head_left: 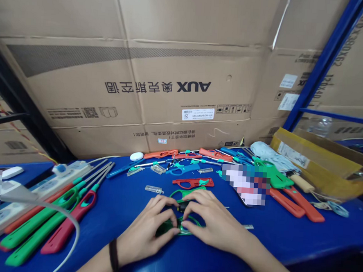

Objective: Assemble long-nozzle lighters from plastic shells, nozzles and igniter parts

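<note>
As both hands (143,232) (216,222) clasp it, grn plastic lighter shell (166,227) curves.

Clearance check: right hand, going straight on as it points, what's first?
The green plastic handle, which its fingertips seem to touch, is first for the right hand. The left hand lies just beyond, though depth is hard to judge.

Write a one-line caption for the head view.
Left hand and right hand grip a green plastic lighter handle on a blue workbench, near red and green utility lighters.
</note>
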The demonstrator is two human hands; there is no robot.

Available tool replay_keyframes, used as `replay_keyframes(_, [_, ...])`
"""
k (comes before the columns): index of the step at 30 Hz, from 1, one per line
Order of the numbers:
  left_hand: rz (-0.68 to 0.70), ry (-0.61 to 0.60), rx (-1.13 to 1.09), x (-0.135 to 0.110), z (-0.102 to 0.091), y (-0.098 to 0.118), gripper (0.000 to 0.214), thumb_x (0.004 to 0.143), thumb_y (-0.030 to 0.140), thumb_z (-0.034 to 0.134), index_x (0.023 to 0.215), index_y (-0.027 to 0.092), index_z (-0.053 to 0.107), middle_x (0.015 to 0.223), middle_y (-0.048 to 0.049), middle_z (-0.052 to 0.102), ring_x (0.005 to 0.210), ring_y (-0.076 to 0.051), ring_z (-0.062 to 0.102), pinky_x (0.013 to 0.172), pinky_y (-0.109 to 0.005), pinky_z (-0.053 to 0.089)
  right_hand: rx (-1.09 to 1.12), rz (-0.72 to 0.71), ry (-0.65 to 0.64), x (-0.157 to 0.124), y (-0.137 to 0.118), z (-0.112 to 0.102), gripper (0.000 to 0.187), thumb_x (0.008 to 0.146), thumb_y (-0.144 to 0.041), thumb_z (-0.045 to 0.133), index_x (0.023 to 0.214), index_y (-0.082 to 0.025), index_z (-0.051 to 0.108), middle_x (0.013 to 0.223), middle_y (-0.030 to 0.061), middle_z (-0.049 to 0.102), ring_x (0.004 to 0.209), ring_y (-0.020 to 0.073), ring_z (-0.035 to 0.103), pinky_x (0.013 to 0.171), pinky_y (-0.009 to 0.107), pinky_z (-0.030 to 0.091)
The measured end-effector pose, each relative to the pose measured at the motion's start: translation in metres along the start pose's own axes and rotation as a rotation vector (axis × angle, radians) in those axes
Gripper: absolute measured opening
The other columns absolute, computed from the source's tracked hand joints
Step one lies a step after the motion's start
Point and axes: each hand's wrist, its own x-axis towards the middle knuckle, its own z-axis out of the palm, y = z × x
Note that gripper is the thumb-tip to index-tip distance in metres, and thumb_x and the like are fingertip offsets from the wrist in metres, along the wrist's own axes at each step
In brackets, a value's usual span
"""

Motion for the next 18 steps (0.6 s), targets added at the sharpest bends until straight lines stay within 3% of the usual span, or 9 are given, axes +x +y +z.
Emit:
replay_keyframes(3, [0.02,-0.027,-0.007,0.002,-0.001,0.001,0.006,0.089,0.027,0.053,0.088,0.023,0.057,0.122,-0.0052,0.048,0.113,-0.023,0.044,0.098,-0.042,0.037,0.026,0.063,0.036,0.0,0.002,-0.005,0.006,0.087,-0.026,0.057,0.084,-0.023,0.061,0.107,0.001,0.06,0.109,0.0156,0.05,0.096,0.032,0.035])
replay_keyframes(6, [0.015,-0.012,-0.002,0.0,0.002,0.001,0.006,0.09,0.023,0.05,0.088,0.022,0.056,0.123,-0.0066,0.047,0.114,-0.023,0.043,0.096,-0.04,0.039,0.026,0.118,-0.009,-0.005,0.003,0.001,0.009,0.085,-0.034,0.06,0.084,-0.025,0.061,0.097,-0.0006,0.06,0.099,0.0173,0.053,0.097,0.037,0.033])
replay_keyframes(13, [0.051,0.095,0.038,-0.002,0.009,0.007,0.005,0.091,0.022,0.049,0.089,0.02,0.054,0.119,-0.0063,0.052,0.108,-0.021,0.047,0.092,-0.036,0.041,0.046,0.087,-0.078,-0.007,0.003,0.022,0.008,0.088,-0.032,0.058,0.086,-0.026,0.062,0.092,-0.0019,0.06,0.093,0.0169,0.053,0.089,0.034,0.036])
replay_keyframes(16, [0.026,0.118,0.084,0.001,-0.001,-0.006,0.01,0.092,0.024,0.049,0.1,0.021,0.054,0.116,-0.0068,0.054,0.105,-0.021,0.049,0.092,-0.037,0.041,0.064,0.106,-0.072,-0.007,0.004,0.021,0.006,0.088,-0.029,0.057,0.087,-0.027,0.063,0.09,-0.0019,0.06,0.093,0.0172,0.053,0.093,0.036,0.034])
replay_keyframes(18, [-0.035,0.197,0.158,0.004,-0.01,-0.025,0.02,0.093,0.024,0.046,0.113,0.022,0.051,0.115,-0.0069,0.055,0.107,-0.021,0.049,0.093,-0.04,0.04,0.092,0.121,-0.06,-0.008,0.005,0.021,0.006,0.087,-0.028,0.058,0.088,-0.027,0.064,0.089,-0.0018,0.06,0.093,0.0173,0.054,0.097,0.038,0.032])
